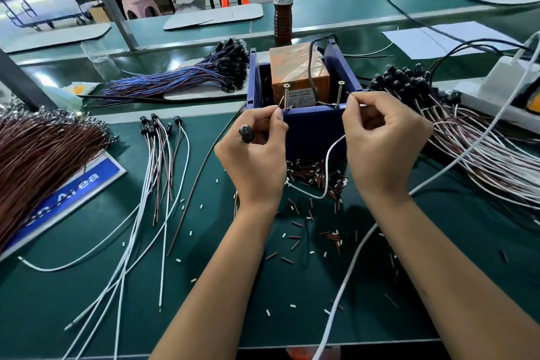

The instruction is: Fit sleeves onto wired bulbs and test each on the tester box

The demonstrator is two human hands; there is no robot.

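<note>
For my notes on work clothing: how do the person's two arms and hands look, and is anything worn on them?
Both arms are bare up to the frame's lower edge: no sleeves, gloves or watch are visible. The left hand and the right hand show no rings on the visible fingers. The nails look short and unpainted.

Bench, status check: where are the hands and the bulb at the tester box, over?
Left hand pinches one bare lead at left screw, bulb tucked against it. Right hand pinches white lead near right screw. Tester box unobstructed.
</note>
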